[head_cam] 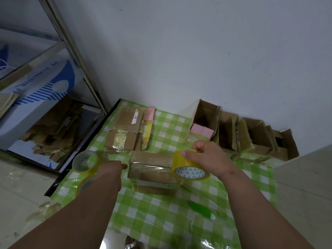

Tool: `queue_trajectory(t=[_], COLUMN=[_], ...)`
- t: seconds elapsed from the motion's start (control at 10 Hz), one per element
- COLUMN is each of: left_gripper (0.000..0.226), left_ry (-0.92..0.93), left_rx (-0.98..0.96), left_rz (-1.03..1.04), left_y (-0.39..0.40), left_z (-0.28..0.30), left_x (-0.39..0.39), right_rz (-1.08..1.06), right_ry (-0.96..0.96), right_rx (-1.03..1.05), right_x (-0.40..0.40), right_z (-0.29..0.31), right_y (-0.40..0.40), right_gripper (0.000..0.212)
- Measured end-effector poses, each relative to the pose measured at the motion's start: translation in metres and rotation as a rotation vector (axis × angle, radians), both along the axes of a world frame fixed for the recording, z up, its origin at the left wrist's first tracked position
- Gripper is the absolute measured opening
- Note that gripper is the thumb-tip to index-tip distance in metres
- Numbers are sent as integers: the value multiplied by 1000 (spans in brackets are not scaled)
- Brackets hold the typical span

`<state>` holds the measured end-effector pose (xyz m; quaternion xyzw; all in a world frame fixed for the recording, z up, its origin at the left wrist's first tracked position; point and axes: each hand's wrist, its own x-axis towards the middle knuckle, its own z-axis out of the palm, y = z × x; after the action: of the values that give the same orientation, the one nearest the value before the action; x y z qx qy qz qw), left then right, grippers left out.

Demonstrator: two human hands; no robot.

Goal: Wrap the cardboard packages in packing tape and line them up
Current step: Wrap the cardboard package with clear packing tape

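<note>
Green-and-white checked cloth [161, 209] covers a table against a white wall. At its centre lies a cardboard package [152, 172], a shiny band of tape already across it. The right hand [206, 157] grips a yellow tape roll [189, 167] at the package's right edge, fingers curled round it. The left hand [112, 168] reaches toward the package's left end; its fingers look blurred, so their state is unclear. Wrapping seems underway; next, the roll likely needs pulling round while the package is steadied.

Left hand [109, 168], right hand [206, 157]: bare, forearms unsleeved
</note>
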<state>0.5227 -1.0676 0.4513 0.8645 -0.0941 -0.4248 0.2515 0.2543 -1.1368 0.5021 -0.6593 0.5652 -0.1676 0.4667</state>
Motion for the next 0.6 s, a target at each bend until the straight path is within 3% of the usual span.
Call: queue_trajectory(t=[0.1,0.3,0.6], left_gripper=[35,9,20], left_ry=[88,-214,-299], left_rx=[-111,-90,3], left_rz=[185,-104,-300], left_y=[3,2,1], left_z=[-16,-31,-34], left_x=[-1,-7,-10], right_rz=[-12,-14,-14], right_ry=[-13,-26,-64], right_rx=[4,0,9], right_x=[0,0,-1], right_z=[-1,1,1], right_y=[1,2,7], right_gripper=[41,39,40])
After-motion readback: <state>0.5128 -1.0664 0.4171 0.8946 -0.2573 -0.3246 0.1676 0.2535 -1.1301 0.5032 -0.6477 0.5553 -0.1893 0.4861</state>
